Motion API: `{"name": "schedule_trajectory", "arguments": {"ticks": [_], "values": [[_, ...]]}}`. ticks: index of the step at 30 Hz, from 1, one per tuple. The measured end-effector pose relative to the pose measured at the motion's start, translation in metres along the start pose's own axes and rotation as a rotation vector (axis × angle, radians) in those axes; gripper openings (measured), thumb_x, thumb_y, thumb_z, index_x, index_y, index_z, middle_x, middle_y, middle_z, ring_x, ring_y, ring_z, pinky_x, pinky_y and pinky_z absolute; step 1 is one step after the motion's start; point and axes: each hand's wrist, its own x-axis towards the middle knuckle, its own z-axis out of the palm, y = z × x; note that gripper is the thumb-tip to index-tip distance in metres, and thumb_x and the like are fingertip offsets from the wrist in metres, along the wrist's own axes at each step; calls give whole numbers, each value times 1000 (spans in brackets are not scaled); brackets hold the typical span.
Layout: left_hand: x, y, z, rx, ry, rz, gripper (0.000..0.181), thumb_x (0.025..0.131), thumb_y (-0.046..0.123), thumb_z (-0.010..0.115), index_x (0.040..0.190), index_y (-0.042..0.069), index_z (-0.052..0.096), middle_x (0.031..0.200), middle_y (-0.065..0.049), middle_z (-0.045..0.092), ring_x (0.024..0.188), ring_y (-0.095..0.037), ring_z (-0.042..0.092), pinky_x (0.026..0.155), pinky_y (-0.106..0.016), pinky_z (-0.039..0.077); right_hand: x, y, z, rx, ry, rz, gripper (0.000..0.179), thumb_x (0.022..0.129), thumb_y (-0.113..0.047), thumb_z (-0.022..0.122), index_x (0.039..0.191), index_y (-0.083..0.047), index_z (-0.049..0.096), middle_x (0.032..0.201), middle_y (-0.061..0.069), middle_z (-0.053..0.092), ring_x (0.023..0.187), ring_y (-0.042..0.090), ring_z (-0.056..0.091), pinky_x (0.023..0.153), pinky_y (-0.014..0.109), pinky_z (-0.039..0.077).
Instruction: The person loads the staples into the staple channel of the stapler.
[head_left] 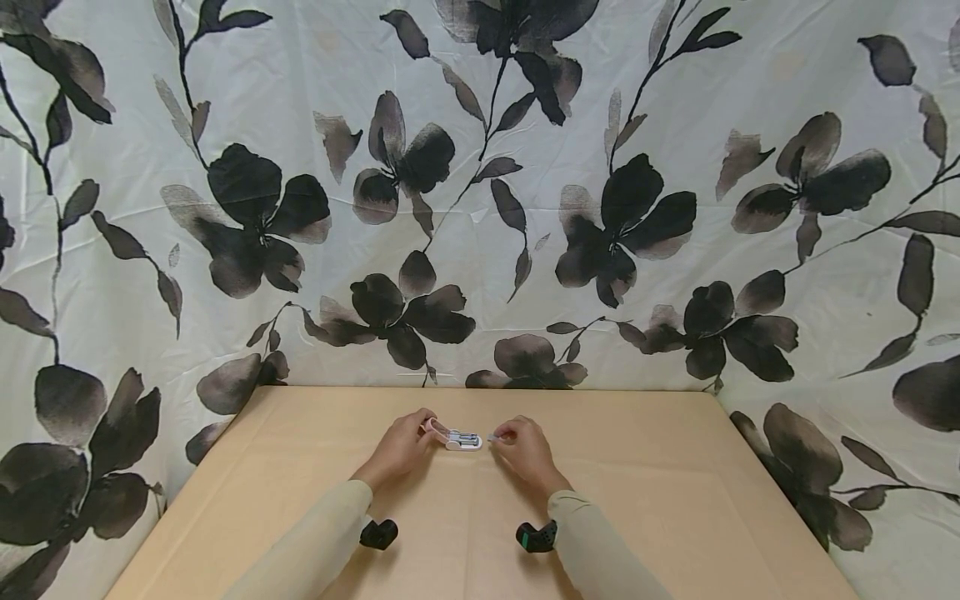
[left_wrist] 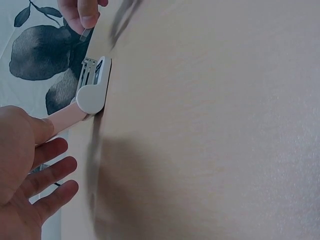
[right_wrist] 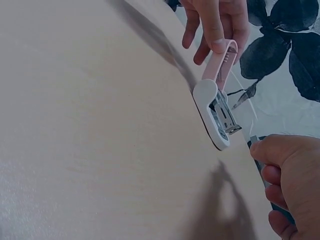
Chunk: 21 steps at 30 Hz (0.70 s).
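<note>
A small pink and white stapler (head_left: 462,441) stands with its top swung up, so its metal staple channel (right_wrist: 227,117) shows. My left hand (head_left: 401,450) pinches the raised pink top (left_wrist: 66,118) between thumb and finger, its other fingers spread loosely below. The white base (right_wrist: 206,102) is down at the tabletop. Just off the stapler's front end, my right hand (head_left: 529,454) pinches a short grey strip of staples (right_wrist: 253,139) between thumb and forefinger. That strip is apart from the channel, and most of it is hidden by the fingertips.
The light wood-coloured table (head_left: 645,483) reaches back to a white cloth (head_left: 510,250) with dark flowers, which hangs behind and at both sides. Black wrist devices are worn on the left wrist (head_left: 378,534) and right wrist (head_left: 536,537).
</note>
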Motion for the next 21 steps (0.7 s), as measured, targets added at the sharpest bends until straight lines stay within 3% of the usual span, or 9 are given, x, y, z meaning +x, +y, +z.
{"name": "schedule_trajectory", "arguments": {"ticks": [21], "values": [[4,-1,2,9,2,-8,22,100,9,65,121,2,65,101,-8,70,90,-17,62,83,-39,53,5,-2,2,19,-21,-18,6,88,-11,80,90,-7,76,91,3,66,88,16,58,81,32,52]]}}
